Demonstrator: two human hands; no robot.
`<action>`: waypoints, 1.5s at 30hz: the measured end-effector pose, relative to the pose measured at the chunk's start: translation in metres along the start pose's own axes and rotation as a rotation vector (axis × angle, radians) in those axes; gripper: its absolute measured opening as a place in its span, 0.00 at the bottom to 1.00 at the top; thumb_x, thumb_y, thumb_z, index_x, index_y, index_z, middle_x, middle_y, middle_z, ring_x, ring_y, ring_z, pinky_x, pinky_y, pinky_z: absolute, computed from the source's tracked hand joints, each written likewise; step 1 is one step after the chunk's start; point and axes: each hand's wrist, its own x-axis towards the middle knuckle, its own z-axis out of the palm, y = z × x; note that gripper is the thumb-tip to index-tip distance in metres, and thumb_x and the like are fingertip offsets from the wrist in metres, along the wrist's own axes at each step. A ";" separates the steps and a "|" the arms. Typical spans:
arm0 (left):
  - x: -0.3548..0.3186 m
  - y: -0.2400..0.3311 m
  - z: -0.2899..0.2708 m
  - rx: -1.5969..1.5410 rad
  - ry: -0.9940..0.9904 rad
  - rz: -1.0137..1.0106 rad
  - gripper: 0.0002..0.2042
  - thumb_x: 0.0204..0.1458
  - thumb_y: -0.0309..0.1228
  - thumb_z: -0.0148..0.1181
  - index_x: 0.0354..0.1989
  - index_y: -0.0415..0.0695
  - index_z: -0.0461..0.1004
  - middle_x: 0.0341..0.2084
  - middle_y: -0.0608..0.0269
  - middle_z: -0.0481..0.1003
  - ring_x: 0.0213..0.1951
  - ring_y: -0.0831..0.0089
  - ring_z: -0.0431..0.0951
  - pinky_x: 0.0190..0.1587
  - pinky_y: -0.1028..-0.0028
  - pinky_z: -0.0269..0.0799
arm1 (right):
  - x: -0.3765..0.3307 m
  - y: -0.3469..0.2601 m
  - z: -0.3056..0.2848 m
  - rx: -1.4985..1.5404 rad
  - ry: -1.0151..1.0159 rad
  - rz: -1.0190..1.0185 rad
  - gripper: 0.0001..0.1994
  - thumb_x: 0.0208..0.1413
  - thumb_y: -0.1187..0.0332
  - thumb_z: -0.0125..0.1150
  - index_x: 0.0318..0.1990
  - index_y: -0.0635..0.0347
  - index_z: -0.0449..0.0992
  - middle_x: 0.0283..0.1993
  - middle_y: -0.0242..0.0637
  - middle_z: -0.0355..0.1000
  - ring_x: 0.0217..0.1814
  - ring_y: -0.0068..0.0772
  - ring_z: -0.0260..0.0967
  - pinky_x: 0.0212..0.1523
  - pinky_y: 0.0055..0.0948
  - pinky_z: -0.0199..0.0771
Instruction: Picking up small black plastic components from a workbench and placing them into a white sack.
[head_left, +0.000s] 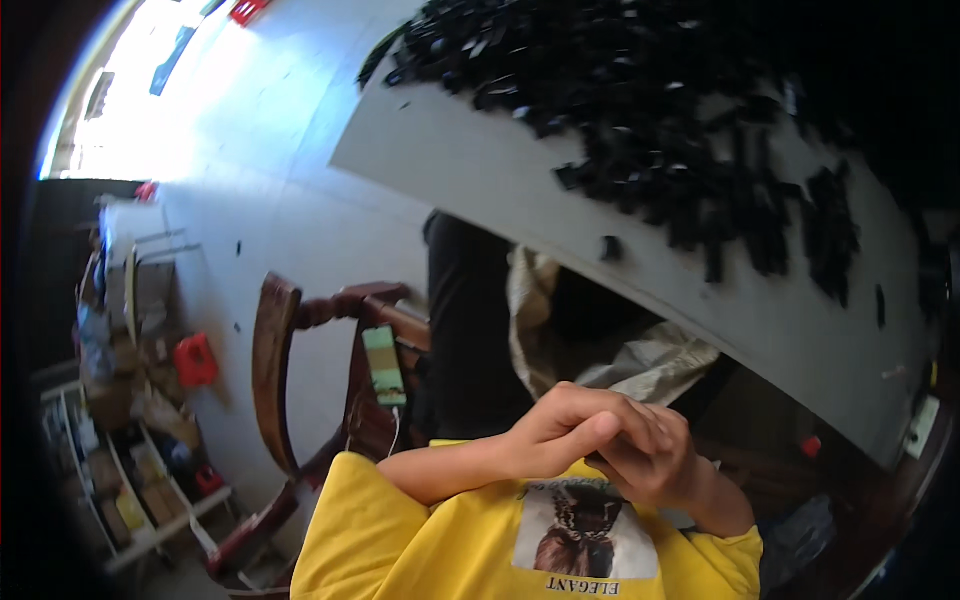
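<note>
Nearest, a yellow shirt (pixel 420 530) with a printed picture on the chest, seen from above. Just over it, left hand (pixel 565 425) and right hand (pixel 655 455) pressed together, fingers (pixel 600 425) of the left curled over the right. Something small and dark (pixel 597 460) peeks from between them, mostly hidden, so cannot tell what it is or which hand truly grips it (likely one of the black pieces from the bench). Both hands look closed tight, no gap showing between them.

Beside, to the left, a wooden chair (pixel 275 360) with a green phone (pixel 384 362) lying on its arm, a white cable hanging from it. Beyond the hands, crumpled pale cloth (pixel 650 365) under the bench edge.

Farther off, the grey bench (pixel 500 180) strewn with a big heap of small black pieces (pixel 650 110), a few stragglers apart from the pile. Judged from looks: light, stiff, small enough to pinch at the ends between thumb and forefinger, easy to drop.

Far left, cluttered shelves (pixel 130 440) with a red container (pixel 195 360), and bright light on the floor.
</note>
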 end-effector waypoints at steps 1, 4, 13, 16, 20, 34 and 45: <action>-0.005 -0.004 0.001 -0.025 0.012 0.045 0.22 0.66 0.39 0.39 0.34 0.31 0.74 0.36 0.46 0.78 0.46 0.56 0.77 0.53 0.63 0.70 | 0.004 -0.003 0.006 0.029 -0.018 -0.022 0.16 0.35 0.73 0.70 0.36 0.64 0.77 0.34 0.40 0.73 0.32 0.44 0.75 0.28 0.39 0.75; -0.019 -0.016 -0.002 -0.017 0.091 0.038 0.21 0.66 0.38 0.39 0.35 0.32 0.74 0.38 0.46 0.77 0.47 0.58 0.76 0.53 0.64 0.68 | 0.017 -0.007 0.021 -0.054 0.044 -0.062 0.10 0.43 0.72 0.65 0.35 0.64 0.76 0.28 0.37 0.72 0.28 0.37 0.73 0.26 0.33 0.74; -0.196 -0.061 -0.116 0.584 1.367 -0.201 0.06 0.54 0.20 0.43 0.37 0.40 0.68 0.44 0.58 0.75 0.41 0.74 0.71 0.49 0.74 0.66 | 0.001 0.025 0.030 -0.207 -0.026 0.174 0.12 0.53 0.63 0.61 0.36 0.63 0.73 0.25 0.40 0.68 0.27 0.44 0.67 0.28 0.40 0.65; -0.279 -0.074 -0.157 0.510 1.524 -0.225 0.11 0.46 0.16 0.39 0.37 0.40 0.66 0.44 0.54 0.75 0.39 0.74 0.71 0.46 0.76 0.67 | -0.004 0.027 0.022 -0.259 -0.029 0.207 0.11 0.53 0.65 0.61 0.37 0.64 0.73 0.26 0.43 0.68 0.28 0.48 0.67 0.28 0.40 0.65; -0.314 -0.093 -0.187 0.497 1.479 -0.268 0.12 0.43 0.15 0.37 0.35 0.40 0.64 0.45 0.50 0.74 0.42 0.71 0.70 0.49 0.74 0.65 | -0.004 0.022 0.020 -0.272 -0.093 0.270 0.11 0.51 0.67 0.62 0.38 0.66 0.73 0.29 0.46 0.70 0.31 0.52 0.68 0.33 0.42 0.66; -0.325 -0.087 -0.184 0.487 1.608 -0.108 0.11 0.44 0.15 0.38 0.32 0.40 0.66 0.40 0.51 0.77 0.33 0.78 0.69 0.41 0.80 0.65 | 0.006 0.014 0.025 -0.314 -0.125 0.249 0.11 0.52 0.68 0.62 0.38 0.66 0.73 0.28 0.46 0.69 0.30 0.51 0.66 0.31 0.41 0.65; -0.331 -0.106 -0.186 0.536 1.590 -0.095 0.11 0.43 0.14 0.37 0.31 0.39 0.65 0.38 0.51 0.77 0.38 0.74 0.72 0.45 0.76 0.66 | 0.008 0.015 0.030 -0.332 -0.152 0.252 0.11 0.55 0.67 0.59 0.39 0.66 0.73 0.29 0.46 0.69 0.31 0.51 0.67 0.32 0.41 0.66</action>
